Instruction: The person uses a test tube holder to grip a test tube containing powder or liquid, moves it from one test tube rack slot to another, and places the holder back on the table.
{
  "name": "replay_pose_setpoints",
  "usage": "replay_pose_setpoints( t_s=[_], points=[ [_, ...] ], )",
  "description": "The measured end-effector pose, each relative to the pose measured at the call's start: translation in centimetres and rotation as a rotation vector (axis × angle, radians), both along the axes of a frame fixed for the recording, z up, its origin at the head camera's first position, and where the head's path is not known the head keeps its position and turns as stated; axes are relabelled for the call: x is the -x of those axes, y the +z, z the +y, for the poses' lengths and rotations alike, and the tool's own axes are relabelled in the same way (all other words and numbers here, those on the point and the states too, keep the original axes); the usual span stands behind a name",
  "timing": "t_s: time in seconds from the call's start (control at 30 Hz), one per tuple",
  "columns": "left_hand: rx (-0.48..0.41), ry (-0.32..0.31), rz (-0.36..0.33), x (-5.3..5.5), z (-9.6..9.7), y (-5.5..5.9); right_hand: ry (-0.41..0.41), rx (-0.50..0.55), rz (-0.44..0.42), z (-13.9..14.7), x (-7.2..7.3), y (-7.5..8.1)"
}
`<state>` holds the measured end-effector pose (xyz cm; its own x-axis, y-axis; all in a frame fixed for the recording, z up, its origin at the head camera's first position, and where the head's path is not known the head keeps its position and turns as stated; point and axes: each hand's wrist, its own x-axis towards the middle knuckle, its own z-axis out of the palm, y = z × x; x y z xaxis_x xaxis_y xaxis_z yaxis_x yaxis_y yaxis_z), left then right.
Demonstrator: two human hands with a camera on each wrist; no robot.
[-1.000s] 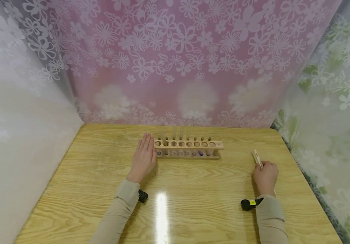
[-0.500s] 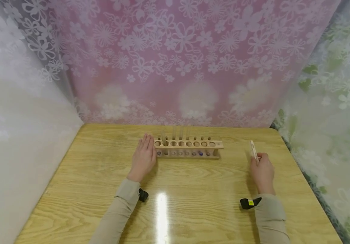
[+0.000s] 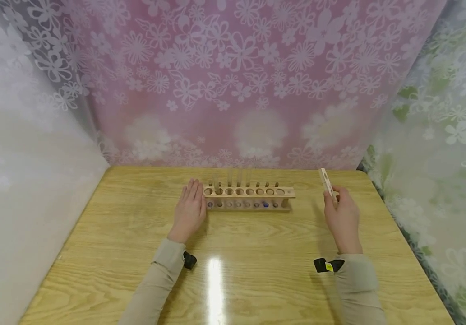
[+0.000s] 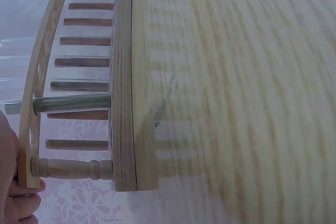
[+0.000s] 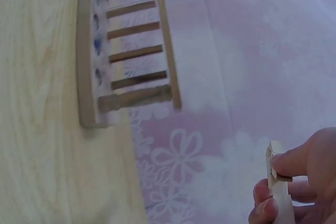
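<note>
A wooden test tube rack [image 3: 291,193] stands near the back of the table. My left hand [image 3: 189,210] rests against its left end with the fingers straight. In the left wrist view, those fingers [image 4: 23,205] lie at the end of the upper plank. One filled, grey-green test tube [image 4: 73,103] sits near that end; several clear tubes [image 4: 16,59] stick out above the plank beyond it. To the right of the rack, my right hand [image 3: 344,223] pinches a wooden test tube clamp [image 5: 282,195] between thumb and fingers, raised above the table and pointing away and left.
The wooden table [image 3: 257,262] reaches back to a pink floral curtain [image 3: 233,90]. Pale floral sheets [image 3: 452,189] hang on both sides. A row of drying pegs [image 5: 137,53] lines the back of the rack.
My right hand has lifted and moved forward and left with the test tube clamp, which now points more upward. My left hand stays at the rack's end.
</note>
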<state>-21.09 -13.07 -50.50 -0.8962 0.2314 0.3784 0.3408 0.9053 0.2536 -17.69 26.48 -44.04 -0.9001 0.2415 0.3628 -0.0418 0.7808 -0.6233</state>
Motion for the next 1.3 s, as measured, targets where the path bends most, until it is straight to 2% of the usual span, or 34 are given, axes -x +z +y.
replay_pose_setpoints(
  t_s=[0.2, 0.47, 0.67, 1.07, 1.3],
  points=[
    [0.004, -0.001, 0.013, 0.1, -0.1, -0.2, 0.073, 0.001, -0.003, -1.5, 0.3, 2.1],
    [0.004, 0.0, 0.017, 0.0, -0.1, -0.2, 0.191, 0.006, -0.04, -3.9, -0.1, 4.7],
    [0.002, -0.005, 0.034, 0.1, -0.2, -0.3, 0.26, -0.005, -0.067, -5.5, 0.0, 6.3],
    [-0.013, -0.001, 0.024, 0.2, -0.2, -0.3, 0.361, 0.0, -0.121, -8.4, 0.5, 7.9],
    [-0.01, 0.002, 0.007, 0.2, -0.1, -0.4, 0.406, -0.018, -0.096, -9.7, 1.1, 8.2]
  ],
)
